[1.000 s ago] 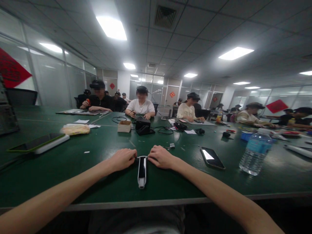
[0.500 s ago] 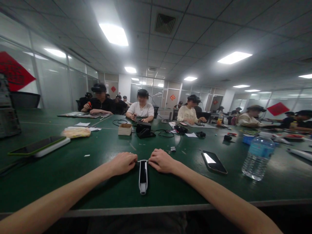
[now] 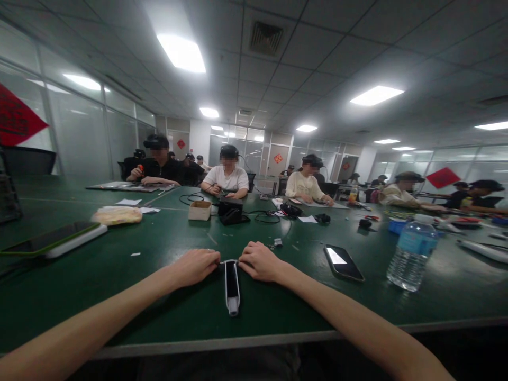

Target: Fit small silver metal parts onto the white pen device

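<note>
Two bare hands close in on a slim black-and-white handheld device (image 3: 232, 288) at the near edge of a long green work surface (image 3: 119, 254). The left hand (image 3: 194, 267) and right hand (image 3: 257, 262) sit just either side of its far end, fingers curled narrowly around it from both sides. The device lies flat and points toward the wearer, its pale tip nearest the surface's edge. Just beyond the right hand are a few small metal parts (image 3: 278, 242), too small to identify. To the right lie a smartphone (image 3: 343, 263), face up, and a clear plastic water bottle (image 3: 413, 259), standing upright. To the left are a phone in a green-rimmed case (image 3: 51, 246) and a blurred plastic-wrapped package (image 3: 117, 215).

Farther along the table stand an open cardboard box (image 3: 199, 210) and a black unit (image 3: 230, 211), with black cables (image 3: 265, 214) trailing to its right. Beyond them, a co-worker in a white T-shirt (image 3: 226, 177) bends over work at the table, and others in dark headgear sit along both sides. A red diamond banner (image 3: 442, 177) hangs on the glass partition at the far right.
</note>
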{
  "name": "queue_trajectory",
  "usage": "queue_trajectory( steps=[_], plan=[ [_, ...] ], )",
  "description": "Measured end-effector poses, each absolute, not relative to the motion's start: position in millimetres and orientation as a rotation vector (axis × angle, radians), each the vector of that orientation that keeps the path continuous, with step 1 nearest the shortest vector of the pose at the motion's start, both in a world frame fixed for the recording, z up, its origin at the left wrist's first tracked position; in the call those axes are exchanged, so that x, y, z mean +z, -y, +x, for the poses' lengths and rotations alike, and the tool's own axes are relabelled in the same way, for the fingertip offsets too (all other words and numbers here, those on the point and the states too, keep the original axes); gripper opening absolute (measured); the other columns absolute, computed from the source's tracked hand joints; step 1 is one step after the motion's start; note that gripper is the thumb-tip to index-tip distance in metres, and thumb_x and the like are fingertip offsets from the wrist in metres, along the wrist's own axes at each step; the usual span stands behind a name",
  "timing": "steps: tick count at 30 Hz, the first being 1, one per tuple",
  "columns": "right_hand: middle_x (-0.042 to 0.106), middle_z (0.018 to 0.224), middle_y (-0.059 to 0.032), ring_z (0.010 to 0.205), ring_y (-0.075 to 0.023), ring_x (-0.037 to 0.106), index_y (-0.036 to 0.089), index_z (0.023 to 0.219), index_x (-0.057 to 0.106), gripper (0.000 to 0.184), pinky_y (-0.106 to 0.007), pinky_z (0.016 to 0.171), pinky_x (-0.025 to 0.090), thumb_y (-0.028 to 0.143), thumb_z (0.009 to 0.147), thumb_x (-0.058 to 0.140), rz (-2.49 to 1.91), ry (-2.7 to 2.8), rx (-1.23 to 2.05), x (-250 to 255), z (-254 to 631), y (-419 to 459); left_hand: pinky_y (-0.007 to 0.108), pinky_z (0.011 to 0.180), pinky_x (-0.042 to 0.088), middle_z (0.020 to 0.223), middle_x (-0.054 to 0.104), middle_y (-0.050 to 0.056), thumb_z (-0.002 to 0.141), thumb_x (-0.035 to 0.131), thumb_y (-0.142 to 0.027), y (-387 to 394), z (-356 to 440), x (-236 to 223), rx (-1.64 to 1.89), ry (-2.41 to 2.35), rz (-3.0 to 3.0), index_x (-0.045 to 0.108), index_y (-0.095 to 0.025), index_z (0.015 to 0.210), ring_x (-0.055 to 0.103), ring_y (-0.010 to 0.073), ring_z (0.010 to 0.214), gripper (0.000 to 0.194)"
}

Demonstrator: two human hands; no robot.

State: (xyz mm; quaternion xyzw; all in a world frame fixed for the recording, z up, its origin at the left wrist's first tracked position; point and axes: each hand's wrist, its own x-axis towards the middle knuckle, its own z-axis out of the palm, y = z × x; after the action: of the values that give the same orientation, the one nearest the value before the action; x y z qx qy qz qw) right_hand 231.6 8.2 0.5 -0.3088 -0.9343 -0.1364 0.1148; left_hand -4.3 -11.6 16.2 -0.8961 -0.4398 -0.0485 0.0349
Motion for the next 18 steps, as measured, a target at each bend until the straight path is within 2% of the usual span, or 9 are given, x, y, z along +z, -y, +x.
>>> queue_trajectory(
  steps=[18],
  plan=[
    [0.065,0.093,-0.0092,0.087,-0.0188,0.052,0.016,0.100,0.068,0.028,-0.031,0.074,0.038,0.030,0.095,0.045,-0.937,2.746,-0.393,0.6,231.4,-8.6,0.027,0.072,0.044,0.101,0.066,0.005,0.091,0.048,-0.026,14.0,-2.7,21.9,-0.131,1.373,-2.788,0.061,-0.022,0.099,0.062,0.0206,0.089,0.016]
  ],
)
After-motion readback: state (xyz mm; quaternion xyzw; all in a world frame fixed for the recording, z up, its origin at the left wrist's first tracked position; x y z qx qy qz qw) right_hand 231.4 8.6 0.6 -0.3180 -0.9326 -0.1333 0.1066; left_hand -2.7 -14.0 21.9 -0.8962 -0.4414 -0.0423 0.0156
